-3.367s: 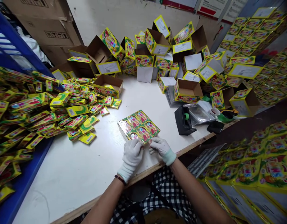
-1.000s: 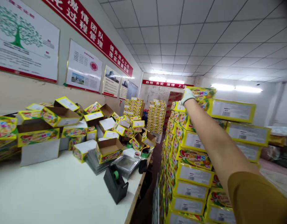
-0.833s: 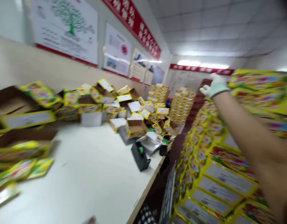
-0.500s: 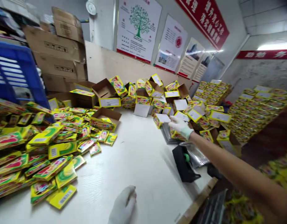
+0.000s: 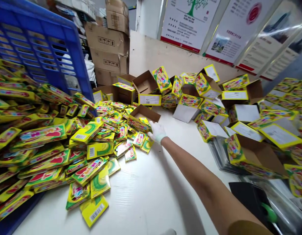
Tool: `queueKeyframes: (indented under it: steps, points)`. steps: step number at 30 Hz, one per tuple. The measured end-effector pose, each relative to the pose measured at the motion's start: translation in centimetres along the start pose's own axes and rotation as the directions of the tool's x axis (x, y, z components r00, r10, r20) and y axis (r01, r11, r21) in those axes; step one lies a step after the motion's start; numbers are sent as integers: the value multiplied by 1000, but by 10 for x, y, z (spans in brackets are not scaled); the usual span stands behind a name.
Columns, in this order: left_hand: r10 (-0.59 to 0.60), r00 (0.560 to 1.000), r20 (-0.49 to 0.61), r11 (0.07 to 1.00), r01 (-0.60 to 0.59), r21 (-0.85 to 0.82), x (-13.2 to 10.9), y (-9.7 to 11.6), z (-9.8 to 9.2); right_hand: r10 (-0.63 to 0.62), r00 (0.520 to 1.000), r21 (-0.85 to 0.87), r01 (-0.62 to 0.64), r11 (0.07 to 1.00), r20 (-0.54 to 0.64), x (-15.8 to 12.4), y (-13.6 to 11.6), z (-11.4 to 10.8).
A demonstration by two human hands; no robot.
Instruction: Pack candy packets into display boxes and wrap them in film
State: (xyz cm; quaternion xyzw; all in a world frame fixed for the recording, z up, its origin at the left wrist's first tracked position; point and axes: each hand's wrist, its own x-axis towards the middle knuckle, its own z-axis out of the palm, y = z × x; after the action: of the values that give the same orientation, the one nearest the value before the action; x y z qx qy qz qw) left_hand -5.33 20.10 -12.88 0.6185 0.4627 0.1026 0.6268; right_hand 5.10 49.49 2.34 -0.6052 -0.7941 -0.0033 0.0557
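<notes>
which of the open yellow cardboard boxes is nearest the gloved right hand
The open yellow cardboard box lying at the edge of the packet pile, right beside the white-gloved right hand; the other open boxes sit farther back.

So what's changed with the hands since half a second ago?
The right hand swung left from the open boxes by the clear trays to the small open carton at the packet pile's edge, holding nothing. The left hand dropped nearly out of view. Pile, boxes and tape dispenser stayed put.

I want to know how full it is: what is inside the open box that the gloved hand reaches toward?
The right hand is at the open box. Inside, brown cardboard walls and one yellow packet near the front show. The front wall hides the bottom, so any more packets cannot be seen.
</notes>
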Motion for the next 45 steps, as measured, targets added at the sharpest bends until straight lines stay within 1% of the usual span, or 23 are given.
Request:
queueKeyframes:
  steps: [3,5,7,10,12,13,15,16,18,20,21,22,23,24,26,28,29,31,34,36,38,42,45]
  points:
    - [6,1000,-21,999,-6,-34,-2,-10,-11,37,997,-69,-33,997,64,11,-9,-2]
    - [40,995,-94,997,-46,-62,-7,-12,-5,18,998,-102,-11,995,65,-6,0,-15]
    - [74,976,-205,992,-93,-88,-13,-11,4,-26,999,-126,30,992,39,-43,13,-33]
    - [85,926,-367,982,-141,-128,-22,-6,4,-143,988,-179,131,975,-51,-128,32,-58]
    - [32,816,-577,943,-215,-252,-29,-2,-15,-244,963,-217,215,952,-118,-195,38,-68]
    - [-31,722,-691,893,-291,-344,-32,0,-28,-284,951,-223,253,942,-120,-229,38,-69]
    - [-159,560,-813,739,-478,-474,-42,5,-54,-343,938,-187,328,926,-50,-296,30,-68]
    - [-202,522,-829,678,-536,-503,-48,9,-63,-366,930,-143,364,920,8,-327,23,-66]
    - [-224,436,-872,693,-557,-457,-68,17,-67,-399,905,-21,406,913,150,-381,5,-62]
    - [-76,329,-941,837,-491,-239,-96,31,-55,-423,860,105,411,906,285,-422,-14,-62]
    - [67,278,-958,894,-443,-66,-112,40,-45,-443,835,165,411,897,327,-436,-21,-65]
    - [236,254,-938,908,-400,120,-128,50,-34,-463,818,219,409,886,342,-445,-27,-69]
    - [407,272,-872,879,-378,292,-143,60,-23,-477,814,265,405,875,332,-450,-30,-74]
    - [554,334,-762,819,-382,429,-155,71,-13,-481,822,297,398,868,305,-451,-33,-79]
    - [702,559,-441,696,-409,590,-168,89,3,-451,852,305,369,878,266,-444,-37,-86]
    - [616,778,-124,604,-366,708,-166,100,15,-415,845,234,352,906,336,-431,-44,-83]
    - [521,853,-41,560,-305,770,-160,102,20,-394,822,179,351,919,412,-425,-49,-78]
    - [364,931,-20,487,-172,856,-147,100,26,-322,752,69,347,935,575,-417,-63,-62]
    - [293,954,-68,486,-87,870,-135,97,27,-218,691,-16,315,949,689,-416,-80,-37]
    - [296,953,-71,512,-96,853,-138,101,20,-198,705,-32,299,954,681,-419,-84,-28]
    - [319,941,-110,624,-121,772,-149,108,10,-189,732,-19,265,964,655,-420,-81,-26]
    - [324,874,-363,918,-196,346,-180,118,-9,-212,730,175,128,976,650,-410,-64,-34]
    - [253,801,-542,961,-275,43,-197,108,-11,-253,711,274,88,958,656,-392,-60,-35]
